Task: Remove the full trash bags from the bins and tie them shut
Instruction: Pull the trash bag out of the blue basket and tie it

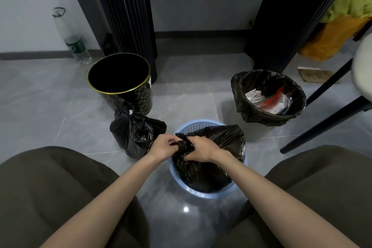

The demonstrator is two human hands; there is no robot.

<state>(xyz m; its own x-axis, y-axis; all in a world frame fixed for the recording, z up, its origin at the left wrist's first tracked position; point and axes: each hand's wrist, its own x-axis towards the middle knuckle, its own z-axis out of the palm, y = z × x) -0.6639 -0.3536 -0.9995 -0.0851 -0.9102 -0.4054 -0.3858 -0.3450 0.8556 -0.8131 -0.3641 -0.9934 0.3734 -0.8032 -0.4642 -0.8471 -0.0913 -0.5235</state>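
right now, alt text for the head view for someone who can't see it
Left hand and right hand grip the gathered neck of a black trash bag in a blue basket bin. A tied bag lies by a gold-rimmed black bin; a lined bin holds rubbish.

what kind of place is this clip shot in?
Probably an indoor room, home or small office: grey tiled floor, dark curtains against a white wall, and small waste bins, one gold-rimmed bin and one blue basket bin.
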